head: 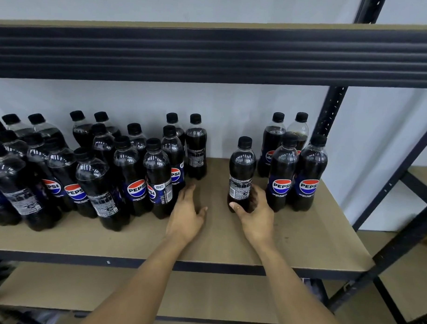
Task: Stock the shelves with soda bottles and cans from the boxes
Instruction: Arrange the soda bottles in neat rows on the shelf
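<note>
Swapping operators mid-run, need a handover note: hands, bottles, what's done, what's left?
Left hand: open, fingers straight, on the shelf board beside the left cluster of bottles.
Right hand: grips the base of a lone bottle, which stands upright in the gap between the groups.
Right group: four bottles, upright, by the right post.
Done: many bottles already stand on this shelf.
Left: release the lone bottle and probably fill the gap. No cans or boxes in view.
</note>
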{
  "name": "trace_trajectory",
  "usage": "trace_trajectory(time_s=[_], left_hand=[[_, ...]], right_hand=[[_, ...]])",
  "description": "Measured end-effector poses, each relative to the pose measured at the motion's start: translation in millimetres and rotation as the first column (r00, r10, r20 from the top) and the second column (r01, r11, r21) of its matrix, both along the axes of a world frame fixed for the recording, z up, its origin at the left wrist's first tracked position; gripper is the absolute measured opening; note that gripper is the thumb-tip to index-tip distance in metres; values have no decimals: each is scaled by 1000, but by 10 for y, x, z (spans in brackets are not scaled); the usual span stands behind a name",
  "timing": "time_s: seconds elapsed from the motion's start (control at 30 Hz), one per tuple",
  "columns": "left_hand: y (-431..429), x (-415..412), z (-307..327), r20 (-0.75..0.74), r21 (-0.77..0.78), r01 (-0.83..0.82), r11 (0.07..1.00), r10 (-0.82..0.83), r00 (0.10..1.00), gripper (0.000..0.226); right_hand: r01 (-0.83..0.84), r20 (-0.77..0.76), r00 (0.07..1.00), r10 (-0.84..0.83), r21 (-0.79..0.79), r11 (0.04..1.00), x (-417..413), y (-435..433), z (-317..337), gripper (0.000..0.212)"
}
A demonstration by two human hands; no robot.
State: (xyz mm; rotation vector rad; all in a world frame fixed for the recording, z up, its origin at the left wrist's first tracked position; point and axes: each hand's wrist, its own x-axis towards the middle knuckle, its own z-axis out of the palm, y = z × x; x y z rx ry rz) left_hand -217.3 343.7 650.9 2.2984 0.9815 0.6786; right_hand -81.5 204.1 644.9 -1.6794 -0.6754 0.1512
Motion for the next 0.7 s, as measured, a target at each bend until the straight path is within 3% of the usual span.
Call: trace_trajectory(time_s=[0.17,0.27,0.33,0.4,0.47,0.6,0.7], left_hand=[[-132,-201,-27,187,5,-51,999,49,981,54],[-260,-455,-13,377,46,-243,969,209,902,32],[-260,-601,5,436,-49,-364,930,348,830,41],[-161,-648,42,423,-155,-400,903,427,800,59],[-43,-641,80,341,-153,-422,894,448,826,67],[32,-551,107,282,-88,-416,905,423,861,67],[8,-455,112,320,-140,-364,921,390,863,62]], right_hand=[[-6,1,1000,6,-7,1000,7,-8,-7,67],[-10,0,1000,10,-15,1000,4,-9,-10,67],[-4,2,1000,4,-18,1000,2,-1,-12,67],[0,1,1000,1,-18,1000,-3,5,-7,67],[1,-7,1000,-1,-20,1000,-13,4,3,67],[6,-20,1000,-6,-27,1000,-45,-7,29,62],[11,-14,1000,-12,-44,999,-68,-19,37,61]])
